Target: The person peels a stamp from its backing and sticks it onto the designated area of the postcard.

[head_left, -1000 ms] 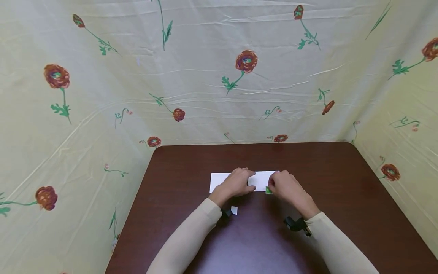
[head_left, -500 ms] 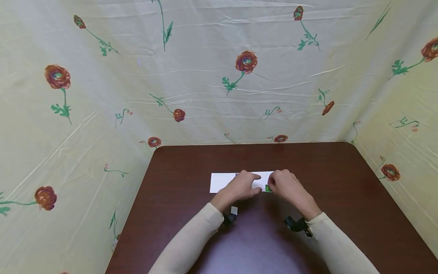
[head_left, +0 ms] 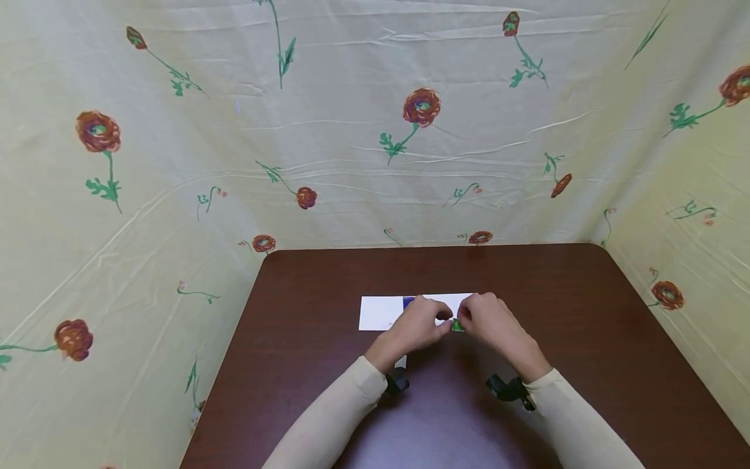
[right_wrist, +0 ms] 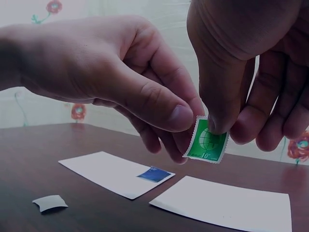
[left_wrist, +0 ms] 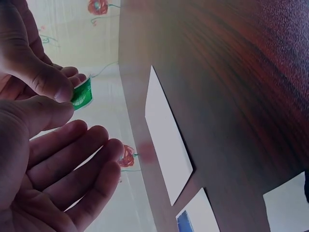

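Green stamp (right_wrist: 207,145) between 2 hands (head_left: 413,324) (head_left: 489,316), near 2 white cards (right_wrist: 108,174) (right_wrist: 229,203)

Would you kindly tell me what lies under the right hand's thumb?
The right hand pinches a green stamp, so its upper part lies under the thumb. Much of a globe outline and a "10" show uncovered; whatever is printed beneath the thumb cannot be seen.
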`<control>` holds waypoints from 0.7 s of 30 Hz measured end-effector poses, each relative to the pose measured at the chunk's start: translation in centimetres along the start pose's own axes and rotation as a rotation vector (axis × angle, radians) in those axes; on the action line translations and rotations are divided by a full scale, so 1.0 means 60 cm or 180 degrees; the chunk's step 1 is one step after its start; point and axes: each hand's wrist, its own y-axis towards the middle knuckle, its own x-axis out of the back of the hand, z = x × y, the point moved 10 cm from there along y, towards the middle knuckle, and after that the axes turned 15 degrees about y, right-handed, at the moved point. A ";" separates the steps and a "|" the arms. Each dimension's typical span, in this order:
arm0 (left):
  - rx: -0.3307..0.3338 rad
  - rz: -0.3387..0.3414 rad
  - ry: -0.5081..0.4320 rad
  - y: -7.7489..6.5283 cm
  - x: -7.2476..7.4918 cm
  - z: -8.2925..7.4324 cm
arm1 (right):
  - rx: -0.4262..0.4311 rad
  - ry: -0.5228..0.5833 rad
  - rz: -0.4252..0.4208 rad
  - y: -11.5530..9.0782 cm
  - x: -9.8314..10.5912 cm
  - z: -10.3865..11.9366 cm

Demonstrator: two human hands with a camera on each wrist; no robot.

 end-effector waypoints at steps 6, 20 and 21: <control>-0.0008 -0.0079 -0.0102 0.000 -0.003 -0.003 | 0.0095 0.0018 -0.0068 -0.006 0.001 0.007; 0.0018 -0.0113 -0.0115 -0.004 0.001 -0.001 | 0.0056 0.0071 -0.0054 -0.012 0.007 0.006; 0.0026 -0.0110 -0.0124 -0.004 0.002 -0.001 | 0.0044 0.0060 -0.0052 -0.013 0.008 0.004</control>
